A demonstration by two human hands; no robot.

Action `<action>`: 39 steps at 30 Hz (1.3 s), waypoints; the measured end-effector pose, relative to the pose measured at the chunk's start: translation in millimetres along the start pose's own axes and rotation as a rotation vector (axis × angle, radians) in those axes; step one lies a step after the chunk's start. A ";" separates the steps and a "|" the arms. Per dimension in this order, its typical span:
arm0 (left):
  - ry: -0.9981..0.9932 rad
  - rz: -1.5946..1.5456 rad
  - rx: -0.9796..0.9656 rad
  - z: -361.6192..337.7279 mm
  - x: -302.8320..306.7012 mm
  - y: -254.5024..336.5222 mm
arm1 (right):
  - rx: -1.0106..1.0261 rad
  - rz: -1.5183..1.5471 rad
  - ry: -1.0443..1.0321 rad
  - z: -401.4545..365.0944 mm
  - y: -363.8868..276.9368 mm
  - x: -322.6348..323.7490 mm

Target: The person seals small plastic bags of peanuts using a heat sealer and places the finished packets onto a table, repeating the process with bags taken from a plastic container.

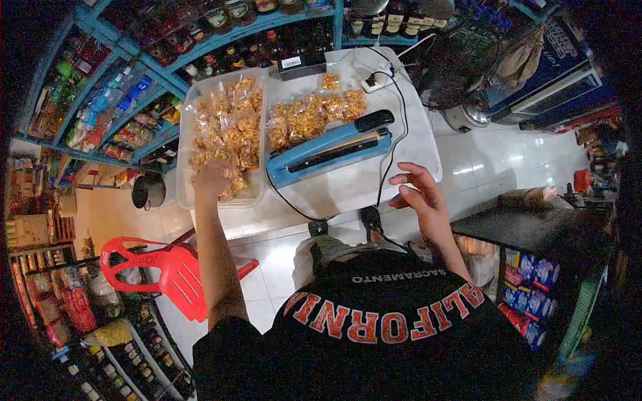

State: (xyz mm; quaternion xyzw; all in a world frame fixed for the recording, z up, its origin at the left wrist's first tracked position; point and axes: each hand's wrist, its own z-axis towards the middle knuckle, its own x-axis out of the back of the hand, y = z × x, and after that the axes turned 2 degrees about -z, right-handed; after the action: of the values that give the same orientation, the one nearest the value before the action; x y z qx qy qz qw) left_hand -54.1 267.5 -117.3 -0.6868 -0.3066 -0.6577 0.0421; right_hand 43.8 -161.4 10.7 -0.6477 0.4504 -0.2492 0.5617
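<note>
My left hand reaches into the near end of a clear plastic tub. Its curled fingers are on a small clear bag of golden-brown snacks, partly hidden. Many similar snack bags fill the tub. In the air over the table's right front edge, my right hand holds nothing, with its fingers apart and bent. Between the hands, a blue impulse sealer lies slantwise on the white table. Behind it sits a row of filled snack bags.
A black box with a white label stands at the table's back edge. A black cable runs from a white socket past the sealer. A red plastic chair is at my left. Blue shelves of bottles stand behind.
</note>
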 end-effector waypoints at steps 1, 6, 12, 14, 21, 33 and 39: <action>0.065 0.109 -0.165 -12.1 6.0 19.5 | 0.005 -0.005 -0.003 0.6 0.1 -0.9; 0.148 0.225 -0.050 -10.8 -19.8 22.3 | 0.036 -0.018 -0.060 5.2 2.5 -4.4; 0.101 0.255 0.002 0.0 -27.2 25.1 | 0.018 -0.006 -0.054 2.5 6.1 -7.9; 0.040 0.344 0.041 1.3 -22.6 27.9 | 0.008 -0.011 -0.065 1.3 8.0 -10.1; 0.126 0.409 0.002 2.5 -13.0 17.9 | 0.009 -0.051 -0.065 1.6 12.3 -8.8; 0.188 0.311 0.055 -44.7 -15.6 -35.0 | -0.041 -0.068 -0.096 8.7 17.9 -18.8; 0.205 0.327 0.149 -57.3 25.2 12.8 | -0.027 -0.088 -0.138 13.5 18.7 -21.0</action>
State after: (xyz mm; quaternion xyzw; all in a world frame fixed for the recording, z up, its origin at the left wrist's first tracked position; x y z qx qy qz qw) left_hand -99.5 239.9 -81.9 -0.6521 -0.2329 -0.6840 0.2297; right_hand 39.4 -135.8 -6.6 -0.6900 0.3850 -0.2222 0.5712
